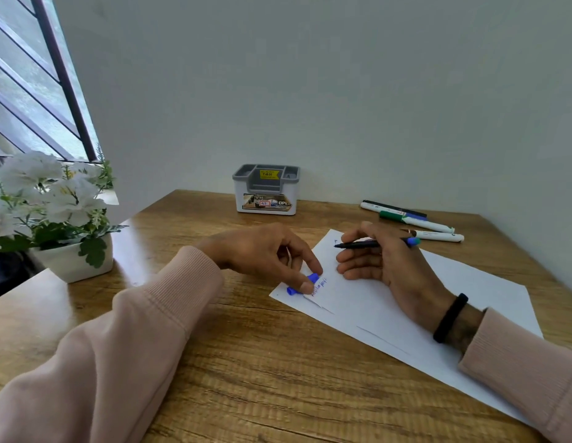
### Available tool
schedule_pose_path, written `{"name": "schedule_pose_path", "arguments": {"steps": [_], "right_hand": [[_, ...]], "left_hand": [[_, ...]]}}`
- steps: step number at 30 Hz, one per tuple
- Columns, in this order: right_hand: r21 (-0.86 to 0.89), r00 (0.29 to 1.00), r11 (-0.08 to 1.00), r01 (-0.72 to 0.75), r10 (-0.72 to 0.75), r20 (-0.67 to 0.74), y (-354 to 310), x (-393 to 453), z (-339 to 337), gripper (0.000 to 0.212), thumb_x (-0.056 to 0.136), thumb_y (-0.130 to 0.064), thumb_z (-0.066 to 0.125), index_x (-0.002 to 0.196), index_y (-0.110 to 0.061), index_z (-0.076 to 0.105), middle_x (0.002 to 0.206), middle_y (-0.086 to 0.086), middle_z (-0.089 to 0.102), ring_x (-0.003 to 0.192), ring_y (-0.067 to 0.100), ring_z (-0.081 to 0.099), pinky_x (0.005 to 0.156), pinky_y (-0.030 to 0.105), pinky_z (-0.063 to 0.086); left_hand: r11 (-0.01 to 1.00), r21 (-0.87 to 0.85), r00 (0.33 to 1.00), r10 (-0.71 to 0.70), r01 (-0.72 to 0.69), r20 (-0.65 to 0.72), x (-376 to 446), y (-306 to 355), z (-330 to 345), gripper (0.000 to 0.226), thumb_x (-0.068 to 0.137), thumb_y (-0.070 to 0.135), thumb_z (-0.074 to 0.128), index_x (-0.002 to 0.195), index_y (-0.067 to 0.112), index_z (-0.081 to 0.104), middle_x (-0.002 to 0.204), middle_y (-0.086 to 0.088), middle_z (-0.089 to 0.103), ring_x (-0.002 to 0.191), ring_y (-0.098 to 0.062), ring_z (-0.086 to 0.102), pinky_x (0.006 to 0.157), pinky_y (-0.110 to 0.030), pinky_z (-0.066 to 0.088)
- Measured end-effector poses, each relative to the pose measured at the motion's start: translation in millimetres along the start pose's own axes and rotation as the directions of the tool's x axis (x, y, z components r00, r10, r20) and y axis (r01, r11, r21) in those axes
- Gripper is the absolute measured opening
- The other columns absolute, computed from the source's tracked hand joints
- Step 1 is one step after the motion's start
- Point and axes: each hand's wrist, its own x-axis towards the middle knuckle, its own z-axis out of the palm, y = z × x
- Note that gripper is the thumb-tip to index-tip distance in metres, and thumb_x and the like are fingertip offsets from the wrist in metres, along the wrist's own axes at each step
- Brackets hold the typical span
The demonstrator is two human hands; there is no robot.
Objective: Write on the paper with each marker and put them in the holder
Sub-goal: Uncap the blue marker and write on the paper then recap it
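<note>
Head view: on a wooden desk [246,362], the left hand [265,251] pinches a blue cap [302,284] at the near corner of white paper [390,311]. Just beside it, the right hand [383,260] grips an uncapped marker [374,243] above the sheet. Farther right lie three markers [412,219]; the gray holder [266,189] stands by the wall.

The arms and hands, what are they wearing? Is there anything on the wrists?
Both arms are in long, soft pale pink sleeves with ribbed cuffs. The left sleeve reaches right to the wrist. The right sleeve is pushed back a little, so a plain black band shows around the right wrist. The left hand and right hand are bare, with no gloves or rings visible.
</note>
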Motion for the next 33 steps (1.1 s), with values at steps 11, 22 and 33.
{"name": "schedule_pose_path", "arguments": {"steps": [11, 22, 33], "right_hand": [[-0.156, 0.997, 0.984, 0.082, -0.081, 0.014, 0.5, -2.4, 3.0, 0.033, 0.106, -0.032, 0.055, 0.102, -0.01, 0.079, 0.091, 0.015, 0.082, 0.088, 0.031, 0.08, 0.089, 0.047, 0.064], [-0.388, 0.933, 0.853, 0.349, -0.356, 0.056, 1.6, -12.7, 2.3, 0.01, 0.101, -0.02, 0.064, 0.106, -0.027, 0.068, 0.095, -0.003, 0.079, 0.077, 0.017, 0.079, 0.075, 0.043, 0.068], [-0.505, 0.849, 0.686, 0.523, -0.468, 0.243, -3.1, -29.3, 10.9, 0.021, 0.098, -0.039, 0.058, 0.116, -0.037, 0.066, 0.11, -0.017, 0.075, 0.101, 0.01, 0.073, 0.08, 0.046, 0.063]], "left_hand": [[0.996, -0.075, 0.98, -0.064, 0.05, -0.189, -3.2, -15.7, -5.8, 0.031, 0.087, 0.022, 0.081, 0.116, 0.025, 0.07, 0.097, 0.002, 0.073, 0.081, -0.005, 0.064, 0.074, -0.018, 0.049], [0.877, -0.437, 0.84, -0.079, -0.197, -0.536, 14.1, -27.3, 6.7, 0.021, 0.088, 0.011, 0.079, 0.103, 0.024, 0.076, 0.097, 0.007, 0.079, 0.093, -0.009, 0.075, 0.074, -0.018, 0.058], [0.388, -0.855, 0.812, -0.336, -0.343, -0.478, 18.3, -28.6, 10.7, 0.028, 0.089, 0.012, 0.074, 0.116, 0.005, 0.075, 0.107, -0.015, 0.079, 0.089, -0.02, 0.077, 0.074, -0.027, 0.064]]}}
